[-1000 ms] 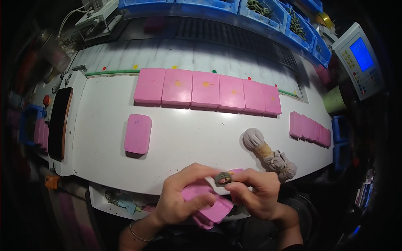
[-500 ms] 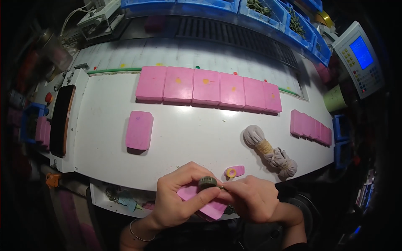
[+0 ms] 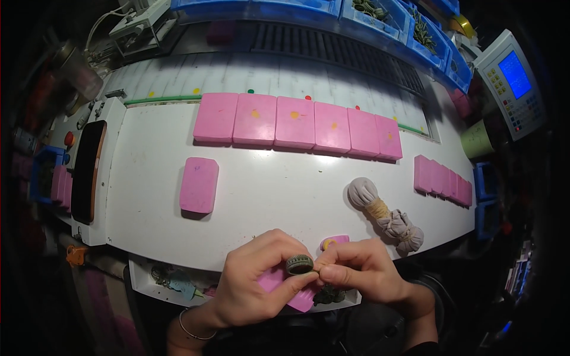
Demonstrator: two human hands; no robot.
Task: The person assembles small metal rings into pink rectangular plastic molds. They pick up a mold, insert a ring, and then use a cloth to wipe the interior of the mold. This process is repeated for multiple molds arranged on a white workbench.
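Near the table's front edge, my left hand is closed, thumb and forefinger pinching a dark green, ridged, ring-shaped piece. Under it a pink block rests in the same hand, partly covered by the fingers. My right hand meets it from the right, thumb and forefinger pressed together at the piece's edge. Whatever they pinch is too small to name. Just beyond the right fingers lies a small pink piece with a yellow ring, half hidden.
A row of pink blocks stands before a white belt with coloured dots. One pink block lies apart. A tied grey cloth bundle lies right, smaller pink blocks beyond. A phone lies left; blue bins hang behind.
The ring-shaped piece has turned, so its opening now shows. My right hand has shifted slightly, its thumb now visible, and covers more of the small pink piece. The belt's dots have moved left.
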